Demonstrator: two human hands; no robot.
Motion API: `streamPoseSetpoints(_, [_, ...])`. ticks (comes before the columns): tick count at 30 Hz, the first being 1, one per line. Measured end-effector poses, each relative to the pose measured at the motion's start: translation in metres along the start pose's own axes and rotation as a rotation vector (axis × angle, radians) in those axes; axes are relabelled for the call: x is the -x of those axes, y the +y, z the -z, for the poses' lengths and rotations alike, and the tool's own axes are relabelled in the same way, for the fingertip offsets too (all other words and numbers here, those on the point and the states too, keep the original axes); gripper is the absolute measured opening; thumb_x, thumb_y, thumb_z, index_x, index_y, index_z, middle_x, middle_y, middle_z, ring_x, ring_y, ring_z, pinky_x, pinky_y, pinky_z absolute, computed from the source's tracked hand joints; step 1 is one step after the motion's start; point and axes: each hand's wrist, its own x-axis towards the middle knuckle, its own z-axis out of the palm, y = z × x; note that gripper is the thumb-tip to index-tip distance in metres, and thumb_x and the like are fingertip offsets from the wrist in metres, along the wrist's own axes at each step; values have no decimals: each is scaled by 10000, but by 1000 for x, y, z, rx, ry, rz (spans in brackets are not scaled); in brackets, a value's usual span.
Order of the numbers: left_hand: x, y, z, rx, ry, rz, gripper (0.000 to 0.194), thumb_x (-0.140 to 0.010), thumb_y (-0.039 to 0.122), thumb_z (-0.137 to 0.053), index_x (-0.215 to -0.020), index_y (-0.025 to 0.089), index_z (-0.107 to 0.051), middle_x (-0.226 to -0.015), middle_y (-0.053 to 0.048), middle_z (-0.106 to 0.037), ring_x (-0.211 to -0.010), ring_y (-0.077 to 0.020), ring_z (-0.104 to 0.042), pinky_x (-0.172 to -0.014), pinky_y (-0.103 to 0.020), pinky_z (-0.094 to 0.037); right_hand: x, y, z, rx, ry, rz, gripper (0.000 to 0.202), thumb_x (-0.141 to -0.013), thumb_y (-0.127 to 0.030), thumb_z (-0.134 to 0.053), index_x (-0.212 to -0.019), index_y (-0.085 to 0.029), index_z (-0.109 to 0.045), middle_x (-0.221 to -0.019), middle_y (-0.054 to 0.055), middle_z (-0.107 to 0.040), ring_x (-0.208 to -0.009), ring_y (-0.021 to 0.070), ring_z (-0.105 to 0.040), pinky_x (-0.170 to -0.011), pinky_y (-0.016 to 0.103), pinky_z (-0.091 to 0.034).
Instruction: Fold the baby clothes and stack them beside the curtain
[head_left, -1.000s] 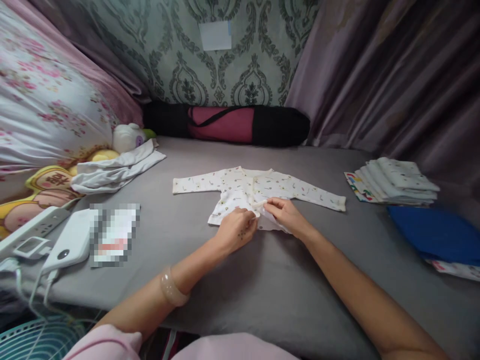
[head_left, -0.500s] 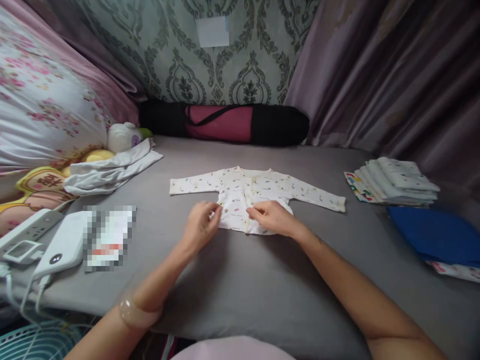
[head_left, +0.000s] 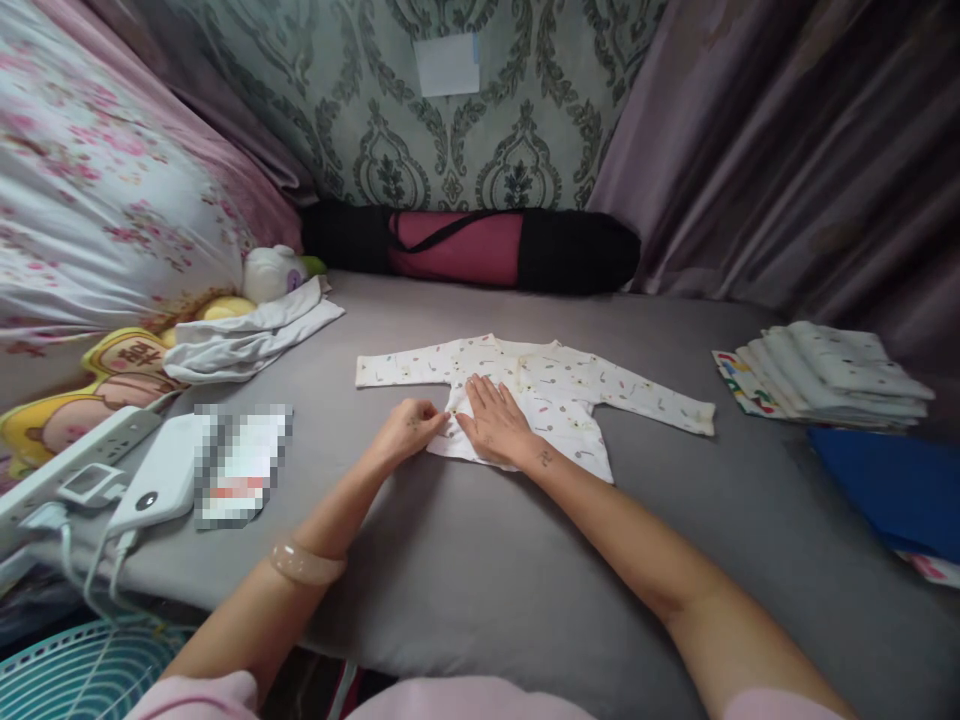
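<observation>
A small white long-sleeved shirt (head_left: 559, 400) with a scattered print lies spread on the grey sheet, its sleeves stretched out to both sides. At its left side edge, my left hand (head_left: 412, 428) is closed in a pinch on the fabric. My right hand (head_left: 496, 420) lies flat on the front of the shirt, fingers spread and pointing away from me, covering part of the left front panel.
Folded clothes (head_left: 840, 375) are stacked at the right, with a blue cloth (head_left: 885, 490) nearer. A long black and pink bag (head_left: 457, 248) lies at the back. At left are a power strip (head_left: 97, 460), a white power bank (head_left: 165, 470) and white cloth (head_left: 247, 340).
My right hand has gone from pinching the shirt's middle to lying flat farther left on it. The shirt's lower right edge is now uncovered. The whole view has shifted slightly.
</observation>
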Motion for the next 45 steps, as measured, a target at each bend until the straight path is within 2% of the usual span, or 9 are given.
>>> streamPoseSetpoints(7, [-29, -13, -3, -154, 180, -373, 307, -869, 262, -469, -1095, 154, -649, -959, -106, -644, -846, -199, -581, -849, -347, -448, -2, 0, -1, -76, 5, 35, 676, -975, -466, -255, -1489, -28, -269, -1571, 156, -188, -1459, 247, -110, -1178, 436, -34])
streamPoseSetpoints(12, [-25, 4, -3, -267, 229, -438, 275, -913, 248, -442, -1103, 157, -619, -1006, -120, -616, -913, -238, -556, -888, -412, -436, 11, 26, 35, -286, 167, -20, 571, -971, -392, -272, -1456, -104, -363, -1543, 125, -298, -1419, 213, -256, -1138, 374, -234])
streamPoseSetpoints(18, [7, 47, -8, -97, -93, -793, 265, -966, 327, -422, -1088, 203, -621, -1061, -96, -632, -1001, -225, -560, -883, -359, -444, 81, 92, 74, -130, 390, -547, 296, -906, -272, -410, -981, -174, -679, -933, 115, -699, -884, 243, -622, -805, 338, -441])
streamPoseSetpoints(23, [18, 84, -42, -121, -282, -993, 274, -970, 332, -422, -1110, 198, -616, -1041, -100, -622, -974, -214, -575, -867, -332, -442, 110, 115, 67, -81, 302, -461, 234, -901, -234, -449, -896, -192, -679, -895, 81, -678, -848, 214, -596, -774, 302, -418])
streamPoseSetpoints(26, [17, 102, -62, -238, -262, -995, 250, -957, 305, -438, -1101, 189, -607, -1029, -97, -610, -938, -215, -574, -836, -325, -448, 103, 116, 62, -54, 351, -258, 246, -928, -202, -432, -951, -170, -675, -983, 93, -654, -967, 208, -565, -883, 301, -398])
streamPoseSetpoints(32, [22, 112, -66, -317, -309, -1009, 200, -923, 223, -442, -953, 193, -637, -949, -80, -627, -873, -204, -589, -780, -315, -459, 87, 111, 71, 63, 117, -149, 214, -923, -177, -470, -912, -180, -683, -964, 83, -645, -949, 212, -550, -881, 330, -387])
streamPoseSetpoints(35, [18, 104, -62, -217, -246, -967, 262, -956, 259, -393, -958, 204, -649, -954, -76, -656, -903, -196, -606, -832, -317, -459, 74, 105, 74, 132, 166, -156, 260, -942, -206, -433, -950, -174, -691, -1019, 116, -656, -1048, 258, -531, -943, 399, -354])
streamPoseSetpoints(39, [-1, 83, -67, -278, 79, -646, 368, -974, 297, -344, -1262, 153, -522, -1313, -161, -553, -1251, -274, -483, -1038, -440, -365, 49, 93, 55, 87, 167, -110, 442, -968, -300, -375, -1358, -126, -491, -1448, 154, -436, -1346, 269, -347, -1092, 421, -262])
streamPoseSetpoints(45, [-12, 55, -76, -448, -2, -492, 610, -986, 482, -268, -1453, 94, -329, -1540, -195, -278, -1445, -312, -202, -1152, -500, -199, 53, 75, 22, 68, 61, -92, 585, -988, -395, -285, -1475, -74, -326, -1562, 174, -216, -1449, 283, -152, -1167, 479, -113])
